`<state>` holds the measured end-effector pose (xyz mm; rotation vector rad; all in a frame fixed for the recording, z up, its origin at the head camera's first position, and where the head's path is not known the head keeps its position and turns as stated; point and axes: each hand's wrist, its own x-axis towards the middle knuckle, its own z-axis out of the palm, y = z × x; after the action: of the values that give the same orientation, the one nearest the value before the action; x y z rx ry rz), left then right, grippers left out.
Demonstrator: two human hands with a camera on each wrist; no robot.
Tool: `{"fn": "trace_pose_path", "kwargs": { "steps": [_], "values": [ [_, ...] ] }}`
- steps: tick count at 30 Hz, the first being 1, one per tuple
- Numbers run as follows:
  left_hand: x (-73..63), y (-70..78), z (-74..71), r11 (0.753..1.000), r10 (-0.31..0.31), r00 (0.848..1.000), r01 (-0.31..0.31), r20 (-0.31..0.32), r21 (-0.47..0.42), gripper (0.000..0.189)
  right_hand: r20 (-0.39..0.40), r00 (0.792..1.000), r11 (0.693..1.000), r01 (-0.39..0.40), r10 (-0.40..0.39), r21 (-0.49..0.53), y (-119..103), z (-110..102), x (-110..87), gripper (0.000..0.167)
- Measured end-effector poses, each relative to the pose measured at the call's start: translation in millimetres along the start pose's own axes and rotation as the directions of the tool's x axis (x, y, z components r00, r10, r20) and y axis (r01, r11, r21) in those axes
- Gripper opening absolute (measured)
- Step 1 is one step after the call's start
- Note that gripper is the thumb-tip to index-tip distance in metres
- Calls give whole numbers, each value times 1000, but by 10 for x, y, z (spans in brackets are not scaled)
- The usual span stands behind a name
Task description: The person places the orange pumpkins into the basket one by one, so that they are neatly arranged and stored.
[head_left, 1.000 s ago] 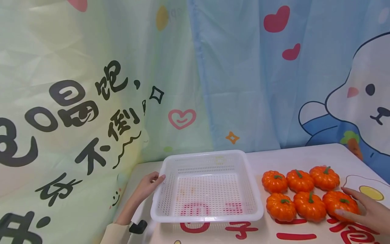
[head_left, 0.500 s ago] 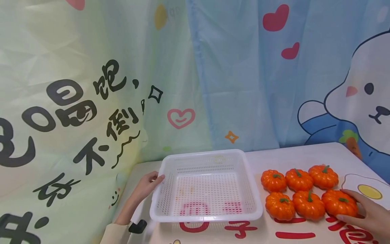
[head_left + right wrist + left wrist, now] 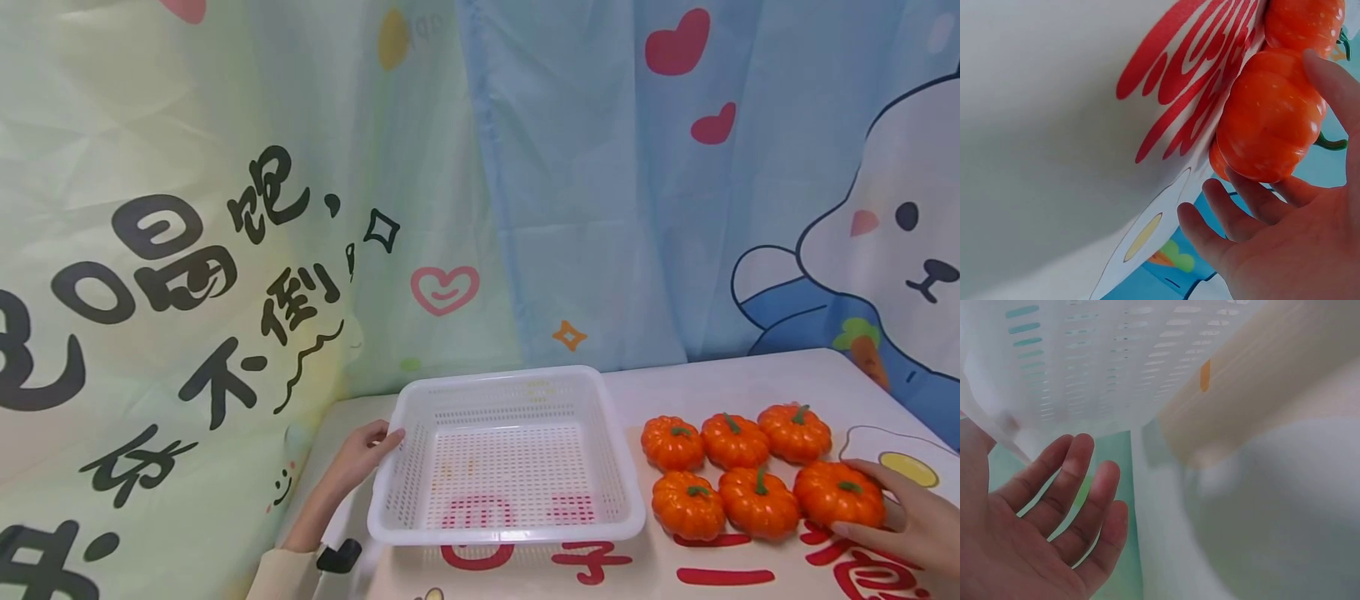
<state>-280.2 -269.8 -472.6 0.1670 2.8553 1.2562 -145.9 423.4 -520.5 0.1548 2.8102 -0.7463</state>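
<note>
A white perforated plastic basket point(image 3: 510, 538) stands on the table with nothing in it. At its left rim is my left hand point(image 3: 367, 454), the thumb over the edge and the fingers outside; in the left wrist view these fingers point(image 3: 1100, 490) lie below the basket wall. To the right, several orange toy pumpkins point(image 3: 759, 504) with green stems sit in two rows. My right hand point(image 3: 903, 517) holds the front-right pumpkin point(image 3: 838, 495) between thumb and fingers. The right wrist view shows the thumb on one side of this pumpkin point(image 3: 1272, 119) and fingertips on the other.
The table point(image 3: 697, 387) has a printed cover with red characters and a fried-egg picture point(image 3: 907, 467). Behind it hangs a patterned curtain point(image 3: 570, 208), which also runs along the left side. A black band point(image 3: 340, 557) is at the left wrist.
My right hand has closed in on the front-right pumpkin, which has shifted slightly up and right, away from its neighbour. The left hand and basket keep their places.
</note>
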Motion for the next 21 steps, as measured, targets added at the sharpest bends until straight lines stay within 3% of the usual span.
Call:
{"fn": "trace_pose_path", "kwargs": {
  "steps": [8, 21],
  "values": [
    [-19, -5, 11, 1000, 6, 1000, -6, -3, 4, 27, -11, 1000, 1000, -16, 15, -8, -29, -29, -24, 116],
    [-23, 4, 5, 1000, 1, 1000, -1, 0, -2, 26, -78, 996, 999, 28, -30, -23, -30, -87, 0, 116]
  ]
}}
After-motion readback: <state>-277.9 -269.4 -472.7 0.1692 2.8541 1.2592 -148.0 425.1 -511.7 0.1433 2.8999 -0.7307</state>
